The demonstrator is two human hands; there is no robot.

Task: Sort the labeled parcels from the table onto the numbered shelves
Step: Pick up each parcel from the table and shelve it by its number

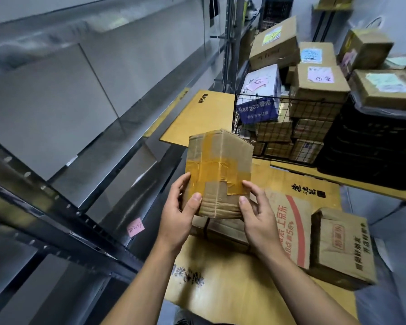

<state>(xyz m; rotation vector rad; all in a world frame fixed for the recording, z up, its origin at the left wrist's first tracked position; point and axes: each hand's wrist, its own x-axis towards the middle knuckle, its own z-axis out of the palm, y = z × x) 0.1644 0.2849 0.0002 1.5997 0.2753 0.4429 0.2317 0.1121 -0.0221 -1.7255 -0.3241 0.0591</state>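
Observation:
I hold a small cardboard parcel [218, 170] wrapped in yellow-brown tape, upright in front of me. My left hand [179, 212] grips its lower left side with the thumb on the front face. My right hand [256, 214] grips the lower right side the same way. No label shows on the face turned toward me. The metal shelves [85, 127] run along the left, with a pink note [135, 227] stuck on a lower rail.
A wire basket [279, 137] at the right holds several cardboard boxes with coloured notes. More labeled boxes [319, 83] are stacked behind it, beside a black crate [370, 148]. Flattened cardboard [232, 285] covers the table, with two boxes [342, 247] at the lower right.

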